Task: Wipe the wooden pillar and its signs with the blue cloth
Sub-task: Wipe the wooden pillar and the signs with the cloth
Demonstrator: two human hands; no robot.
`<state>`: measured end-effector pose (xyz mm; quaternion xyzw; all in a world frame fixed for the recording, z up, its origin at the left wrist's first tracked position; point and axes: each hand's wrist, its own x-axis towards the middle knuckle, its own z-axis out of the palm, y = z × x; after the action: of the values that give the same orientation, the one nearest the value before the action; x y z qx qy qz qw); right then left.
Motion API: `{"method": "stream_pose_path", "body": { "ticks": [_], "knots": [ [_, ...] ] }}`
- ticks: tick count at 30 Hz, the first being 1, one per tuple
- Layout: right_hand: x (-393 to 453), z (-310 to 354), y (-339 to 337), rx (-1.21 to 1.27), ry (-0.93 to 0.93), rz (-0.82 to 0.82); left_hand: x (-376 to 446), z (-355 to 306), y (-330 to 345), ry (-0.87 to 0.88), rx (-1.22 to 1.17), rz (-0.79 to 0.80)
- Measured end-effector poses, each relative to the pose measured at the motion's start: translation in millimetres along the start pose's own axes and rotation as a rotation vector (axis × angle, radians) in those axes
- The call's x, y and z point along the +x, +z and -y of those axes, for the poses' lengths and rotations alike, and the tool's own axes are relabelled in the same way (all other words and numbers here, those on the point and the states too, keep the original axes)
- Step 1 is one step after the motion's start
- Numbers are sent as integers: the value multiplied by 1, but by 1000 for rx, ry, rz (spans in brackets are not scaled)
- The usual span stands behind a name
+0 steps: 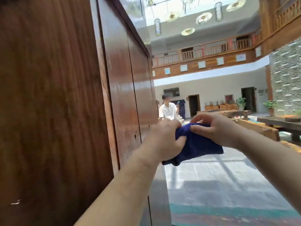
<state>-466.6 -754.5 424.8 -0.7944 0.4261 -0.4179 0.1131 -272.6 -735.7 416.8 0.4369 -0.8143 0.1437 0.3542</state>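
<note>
I hold the blue cloth (pixel 195 144) up in the air with both hands, just beside the wooden pillar (pixel 65 95) but not touching it. My left hand (pixel 164 139) is squeezed around one bunched end. My right hand (pixel 216 129) pinches the top edge with its fingertips. The cloth looks soft, light and floppy, so I think I should fold it into a pad and press it flat. I see no signs here.

Two bare hands, left hand (pixel 164 139) and right hand (pixel 216 129), on one blue cloth (pixel 198 144). One wooden pillar (pixel 48 103), one other person (pixel 168 110) in white behind. Overhead: four paper umbrellas (pixel 203 17), three cylinder lanterns (pixel 157 27); two potted plants (pixel 241 103).
</note>
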Motion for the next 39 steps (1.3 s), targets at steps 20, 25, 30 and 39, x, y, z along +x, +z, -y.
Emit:
{"method": "stream_pose_path", "body": {
  "ticks": [20,25,30,39],
  "knots": [
    [97,49,-3,279,-635,102,30,-67,-135,-249,717,-1],
    [129,70,5,336,-736,-70,50,-53,-159,-212,842,-34],
    [173,94,-5,419,-840,-249,87,-55,-189,-257,976,-20],
    [254,120,-11,565,-1005,-459,145,-59,-221,-223,1314,-67]
  ]
}}
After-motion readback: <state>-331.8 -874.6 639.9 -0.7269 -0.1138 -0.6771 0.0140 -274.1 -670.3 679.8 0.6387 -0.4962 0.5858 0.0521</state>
